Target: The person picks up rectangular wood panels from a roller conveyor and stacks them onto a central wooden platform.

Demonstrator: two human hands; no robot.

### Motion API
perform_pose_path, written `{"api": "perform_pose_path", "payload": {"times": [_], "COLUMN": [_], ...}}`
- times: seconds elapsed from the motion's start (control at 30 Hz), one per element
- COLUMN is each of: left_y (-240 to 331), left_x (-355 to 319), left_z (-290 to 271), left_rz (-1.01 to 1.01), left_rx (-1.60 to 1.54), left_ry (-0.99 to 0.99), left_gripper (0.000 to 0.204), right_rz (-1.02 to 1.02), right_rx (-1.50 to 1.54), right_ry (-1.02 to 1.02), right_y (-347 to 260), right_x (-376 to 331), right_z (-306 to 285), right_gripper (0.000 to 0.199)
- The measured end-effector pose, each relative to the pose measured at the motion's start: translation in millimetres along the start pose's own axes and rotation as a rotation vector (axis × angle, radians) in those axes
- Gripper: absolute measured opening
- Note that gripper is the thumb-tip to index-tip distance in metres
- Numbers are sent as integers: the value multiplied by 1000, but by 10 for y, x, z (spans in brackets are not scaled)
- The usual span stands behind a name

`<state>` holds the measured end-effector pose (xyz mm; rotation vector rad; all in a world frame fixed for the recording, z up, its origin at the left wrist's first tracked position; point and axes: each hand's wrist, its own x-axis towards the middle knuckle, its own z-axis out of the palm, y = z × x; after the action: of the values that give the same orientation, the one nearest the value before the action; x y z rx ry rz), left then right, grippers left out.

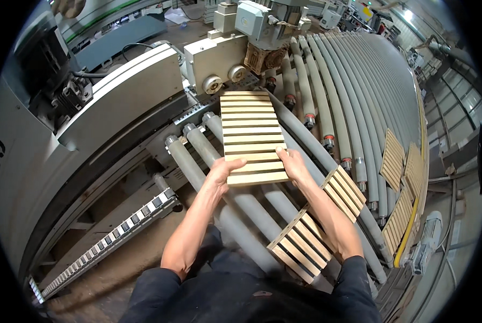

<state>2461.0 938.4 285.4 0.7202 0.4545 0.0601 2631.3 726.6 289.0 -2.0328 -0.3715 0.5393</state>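
A slatted wooden panel (251,131) of light parallel strips with dark gaps is held in front of me, over grey rollers. My left hand (226,171) grips its near left corner, thumb on top. At the near right edge my right hand (293,163) is closed on the same panel, its thumb also on the upper face. The fingers underneath are hidden by the wood. Under and beside my right forearm, two more slatted panels, one nearer (301,245) and one farther right (344,192), lie on the rollers.
A roller conveyor (354,102) stretches away to the right. Several slatted panels (396,161) stand along its right side by a yellow rail (408,231). A large machine (122,97) with a motor unit (268,24) stands ahead and left. A toothed strip (111,237) runs at lower left.
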Motion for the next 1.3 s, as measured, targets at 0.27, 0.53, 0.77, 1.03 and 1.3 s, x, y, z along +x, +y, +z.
{"api": "perform_pose_path", "payload": {"times": [0.27,0.53,0.77,1.03,1.3], "left_y": [-435,-865,-745,-1100,-2095], "left_x": [-1214,-1717,-2867,-3309,-3086], "left_z": [529,663,573,299,985], "left_rz": [404,1555,1259,314,299], "left_rx": [316,1096,1517,142,210], "left_ry": [-29,201,44,183,195], "left_gripper": [56,56,98,80,77], "right_rz": [-458,-900,-414,-289,30], "right_rx": [-193,-69,589,1112,649], "right_ry": [205,230,204,216,88], "right_y": [-644,-1293,-752,-147,906], "right_x": [-1568,-2973,-3575,-3937,-4051], "right_z": [-497,-48,-46,-196,-1071], "right_gripper": [70,69,19,39,73]}}
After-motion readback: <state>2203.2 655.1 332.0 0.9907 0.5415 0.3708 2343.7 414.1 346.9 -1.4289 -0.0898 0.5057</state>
